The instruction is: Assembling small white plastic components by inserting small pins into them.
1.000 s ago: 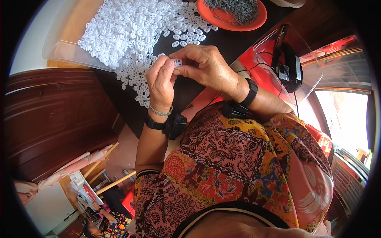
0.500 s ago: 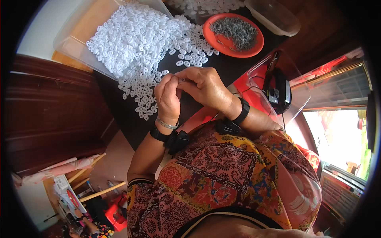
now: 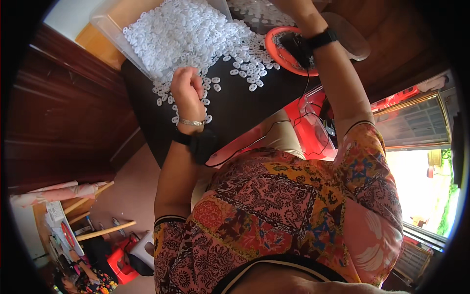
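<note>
Small white oval pieces with two holes point(image 3: 171, 36) are heaped from a clear bin point(image 3: 108, 25) onto the dark table point(image 3: 230, 105). My left hand point(image 3: 187, 92) is over the near edge of the loose pieces, its fingers curled in; whatever they hold, if anything, is hidden. Stretched out past an orange-red plate point(image 3: 270, 45), my right hand point(image 3: 296, 11) is cut off by the top of the picture, so its fingers are out of sight. Small grey metal bits point(image 3: 280, 38) lie on that plate, partly covered by a black device hanging from my right wrist.
Beyond the plate is a clear container point(image 3: 262, 10) with more white pieces, and a shallow translucent tray point(image 3: 355, 41) is right of my forearm. A black cable point(image 3: 304, 90) runs from the wrist device. A red stool point(image 3: 120, 259) stands on the floor at lower left.
My hands, together before, are now apart. The right one has swung far forward past the plate; the left has shifted slightly left and up to the white pieces.
</note>
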Tool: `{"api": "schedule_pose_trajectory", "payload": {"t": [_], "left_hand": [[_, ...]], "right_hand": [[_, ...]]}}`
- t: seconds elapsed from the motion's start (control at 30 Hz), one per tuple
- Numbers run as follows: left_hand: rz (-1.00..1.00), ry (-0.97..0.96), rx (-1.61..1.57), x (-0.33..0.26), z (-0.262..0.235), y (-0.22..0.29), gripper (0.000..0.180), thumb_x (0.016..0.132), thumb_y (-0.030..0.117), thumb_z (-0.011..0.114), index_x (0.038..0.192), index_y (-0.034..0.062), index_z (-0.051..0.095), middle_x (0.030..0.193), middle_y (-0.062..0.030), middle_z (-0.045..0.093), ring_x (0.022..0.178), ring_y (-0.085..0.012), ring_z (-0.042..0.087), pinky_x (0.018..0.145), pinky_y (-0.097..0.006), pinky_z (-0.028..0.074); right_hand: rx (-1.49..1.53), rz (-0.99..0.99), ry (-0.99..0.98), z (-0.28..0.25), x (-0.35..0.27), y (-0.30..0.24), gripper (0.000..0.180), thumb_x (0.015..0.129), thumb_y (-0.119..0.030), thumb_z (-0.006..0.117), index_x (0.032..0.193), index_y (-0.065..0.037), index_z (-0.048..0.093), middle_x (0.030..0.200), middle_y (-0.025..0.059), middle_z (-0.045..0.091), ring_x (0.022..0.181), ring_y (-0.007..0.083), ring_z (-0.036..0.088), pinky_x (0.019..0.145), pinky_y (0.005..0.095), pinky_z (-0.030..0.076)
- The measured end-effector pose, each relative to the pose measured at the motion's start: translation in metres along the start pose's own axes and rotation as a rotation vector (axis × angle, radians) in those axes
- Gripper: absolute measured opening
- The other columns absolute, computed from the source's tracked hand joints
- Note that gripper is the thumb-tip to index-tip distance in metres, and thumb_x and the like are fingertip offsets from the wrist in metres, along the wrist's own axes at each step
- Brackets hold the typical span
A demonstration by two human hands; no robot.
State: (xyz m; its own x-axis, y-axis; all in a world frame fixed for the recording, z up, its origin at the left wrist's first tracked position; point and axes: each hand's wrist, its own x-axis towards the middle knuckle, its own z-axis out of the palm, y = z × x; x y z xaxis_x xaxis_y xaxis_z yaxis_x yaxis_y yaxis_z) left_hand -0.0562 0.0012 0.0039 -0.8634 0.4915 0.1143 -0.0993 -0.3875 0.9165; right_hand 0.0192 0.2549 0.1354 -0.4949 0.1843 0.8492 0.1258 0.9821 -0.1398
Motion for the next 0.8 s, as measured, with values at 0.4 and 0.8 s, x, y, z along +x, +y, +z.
{"api": "schedule_pose_trajectory", "payload": {"t": [0.4,0.8], "left_hand": [[-0.089,0.030,0.002,-0.002,0.003,0.004,0.013,0.087,0.016,0.050,0.080,0.0043,0.053,0.055,0.0002,0.044,0.041,-0.0070,0.034,0.038,-0.021,0.025],[-0.065,0.036,-0.015,0.006,-0.004,0.003,0.012,0.085,0.015,0.050,0.079,0.0039,0.052,0.054,-0.0003,0.044,0.041,-0.0072,0.034,0.038,-0.021,0.025]], "right_hand": [[-0.014,-0.026,-0.868,0.065,-0.110,-0.046,0.019,0.076,-0.023,0.053,0.083,-0.011,0.066,0.082,0.0121,0.064,0.081,0.0320,0.062,0.074,0.0433,0.048],[-0.115,-0.075,-0.904,0.127,-0.095,-0.054,0.020,0.079,-0.018,0.051,0.087,-0.009,0.066,0.087,0.0135,0.065,0.083,0.0326,0.062,0.075,0.0431,0.048]]}}
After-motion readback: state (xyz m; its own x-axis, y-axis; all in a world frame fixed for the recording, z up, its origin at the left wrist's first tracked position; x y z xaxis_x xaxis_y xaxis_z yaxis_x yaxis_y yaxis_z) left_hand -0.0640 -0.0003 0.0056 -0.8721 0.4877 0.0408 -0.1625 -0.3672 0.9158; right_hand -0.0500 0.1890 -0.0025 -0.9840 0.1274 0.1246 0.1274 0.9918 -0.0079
